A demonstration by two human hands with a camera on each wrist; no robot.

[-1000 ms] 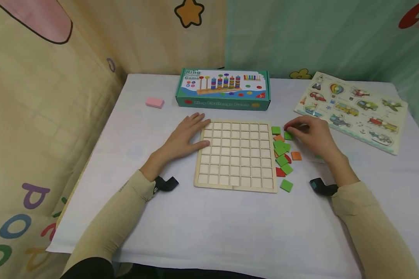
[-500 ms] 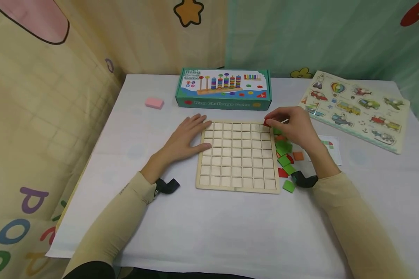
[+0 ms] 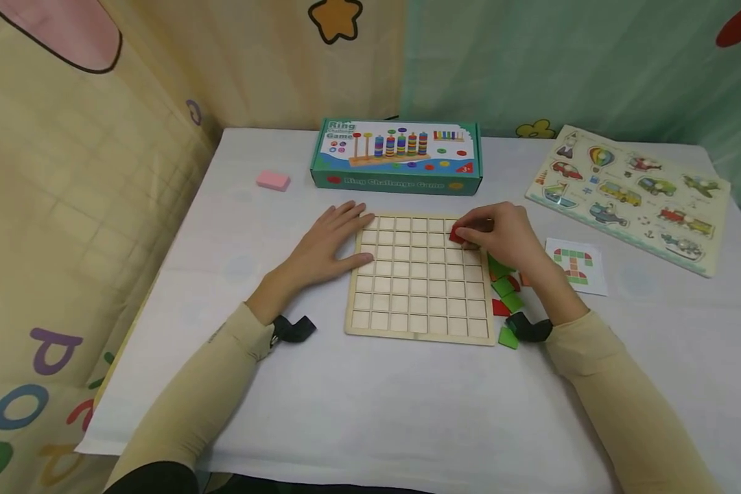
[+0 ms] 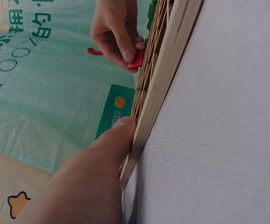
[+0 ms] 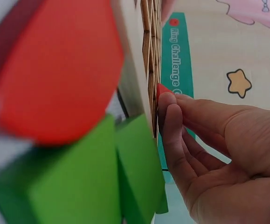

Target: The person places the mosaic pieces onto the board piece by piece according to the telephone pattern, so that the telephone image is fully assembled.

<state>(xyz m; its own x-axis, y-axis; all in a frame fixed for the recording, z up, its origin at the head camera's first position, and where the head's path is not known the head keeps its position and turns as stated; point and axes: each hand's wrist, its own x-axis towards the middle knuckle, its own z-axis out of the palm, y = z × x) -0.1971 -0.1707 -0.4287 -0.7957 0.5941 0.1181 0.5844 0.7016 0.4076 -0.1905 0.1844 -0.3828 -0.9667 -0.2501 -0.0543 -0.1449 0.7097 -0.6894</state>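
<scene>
A wooden grid board (image 3: 420, 336) with bare square cells lies flat in the middle of the head view. My left hand (image 3: 321, 247) rests along its left side, fingers spread, with the thumb on the frame in the left wrist view. Over the upper right cells, my right hand (image 3: 506, 237) pinches a small red tile (image 3: 454, 235) between thumb and fingertips. The left wrist view shows this red tile (image 4: 135, 61) tilted close over the grid. Beside the board's right edge lie loose green tiles (image 3: 508, 337) and red tiles (image 3: 501, 307), partly hidden under my right hand.
A pattern card (image 3: 595, 271) lies right of the tiles, showing green, red and orange shapes. Behind the board stands a Ring Challenge Game box (image 3: 395, 182). A picture puzzle board (image 3: 630, 199) lies at the back right, and a pink block (image 3: 274, 181) at the back left.
My right hand has carried the red tile leftward from the loose pile onto the board's upper right area. The pattern card has come into view. My left hand has stayed in place.
</scene>
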